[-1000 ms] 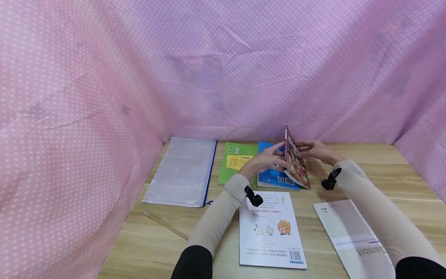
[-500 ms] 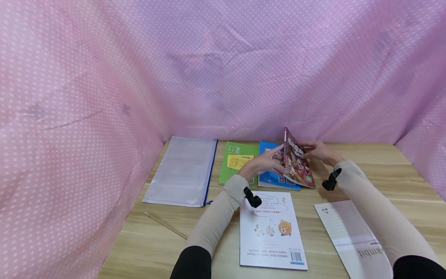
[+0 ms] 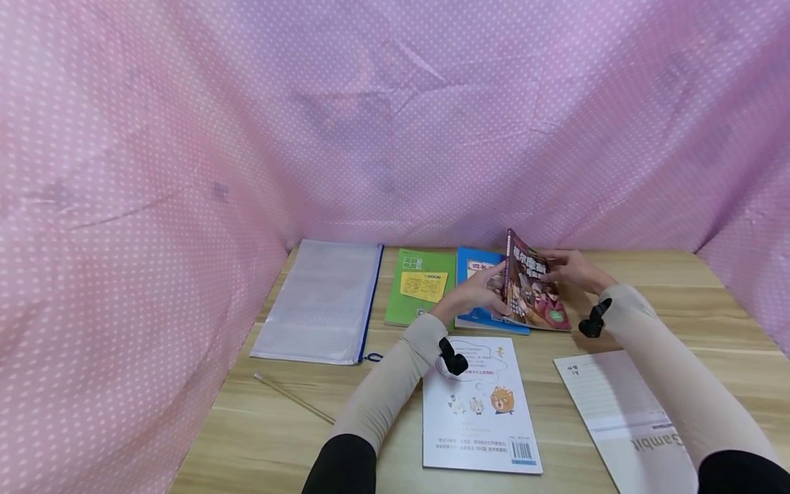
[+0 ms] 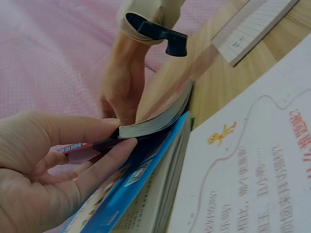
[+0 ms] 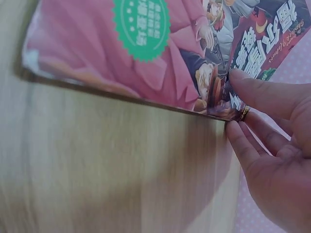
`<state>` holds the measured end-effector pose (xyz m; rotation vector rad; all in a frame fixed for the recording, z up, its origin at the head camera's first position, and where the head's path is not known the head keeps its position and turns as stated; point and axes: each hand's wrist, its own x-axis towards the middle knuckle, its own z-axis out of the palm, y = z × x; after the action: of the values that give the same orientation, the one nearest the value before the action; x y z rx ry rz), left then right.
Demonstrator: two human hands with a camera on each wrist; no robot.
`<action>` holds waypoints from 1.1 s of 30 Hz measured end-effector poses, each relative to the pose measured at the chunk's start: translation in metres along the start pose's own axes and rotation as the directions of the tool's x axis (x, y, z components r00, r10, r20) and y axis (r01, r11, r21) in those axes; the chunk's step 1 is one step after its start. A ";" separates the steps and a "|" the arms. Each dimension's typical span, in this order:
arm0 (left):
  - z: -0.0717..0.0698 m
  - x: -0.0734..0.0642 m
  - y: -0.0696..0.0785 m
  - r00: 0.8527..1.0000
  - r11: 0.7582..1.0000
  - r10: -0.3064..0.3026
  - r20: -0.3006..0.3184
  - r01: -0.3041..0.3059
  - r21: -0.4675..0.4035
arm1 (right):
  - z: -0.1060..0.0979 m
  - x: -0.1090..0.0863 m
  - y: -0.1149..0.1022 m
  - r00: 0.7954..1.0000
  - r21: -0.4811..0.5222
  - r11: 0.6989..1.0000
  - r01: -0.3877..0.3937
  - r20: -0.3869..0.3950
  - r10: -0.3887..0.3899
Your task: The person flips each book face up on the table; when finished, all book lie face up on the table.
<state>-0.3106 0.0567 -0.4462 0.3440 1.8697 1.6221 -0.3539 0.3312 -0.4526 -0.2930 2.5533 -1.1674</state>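
Observation:
A comic-style book (image 3: 535,291) with a dark maroon cover stands tilted at the back right, leaning over to the right. My left hand (image 3: 470,295) pinches its spine, thumb on one side and fingers on the other, as the left wrist view shows at the book's page block (image 4: 163,116). With thumb and fingers, my right hand (image 5: 277,128) pinches the opposite edge of the cover, near a picture with a round green badge (image 5: 142,26). Beneath and left of it lies a blue book (image 3: 475,256), partly covered by my left hand.
Left of the blue book lies a green book (image 3: 404,312) with a yellow panel. A mesh zip pouch (image 3: 321,302) is farther left, a pencil (image 3: 293,398) before it. A white book (image 3: 475,439) lies in front, and a Gambit notebook (image 3: 623,412) under my right forearm.
The maroon book has tipped to the right, from nearly upright to a slant, so more of its front cover shows. My right hand has moved slightly right with its edge.

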 end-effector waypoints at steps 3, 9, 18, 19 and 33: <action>0.004 0.002 -0.003 0.999 1.000 0.012 -0.035 -0.012 -0.005 | -0.003 -0.002 0.001 1.000 -0.012 1.000 -0.018 -0.003 0.018; 0.015 0.005 -0.008 0.994 0.999 0.038 -0.102 -0.039 -0.008 | -0.009 -0.004 0.006 1.000 -0.015 1.000 -0.026 -0.006 0.026; 0.036 0.010 -0.016 0.977 1.000 0.017 -0.214 -0.015 0.008 | -0.018 -0.015 0.015 0.998 -0.062 0.996 -0.059 -0.026 0.058; 0.038 0.011 -0.016 0.975 1.000 0.011 -0.222 -0.010 0.006 | -0.019 -0.016 0.015 0.998 -0.074 0.995 -0.060 -0.029 0.058; 0.058 0.019 -0.022 0.964 0.998 0.005 -0.266 0.011 0.059 | -0.033 -0.027 0.029 0.995 -0.112 0.990 -0.085 -0.059 0.079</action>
<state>-0.2849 0.1092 -0.4749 0.1535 2.1199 1.6801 -0.3420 0.3809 -0.4489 -0.1829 2.6577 -1.0156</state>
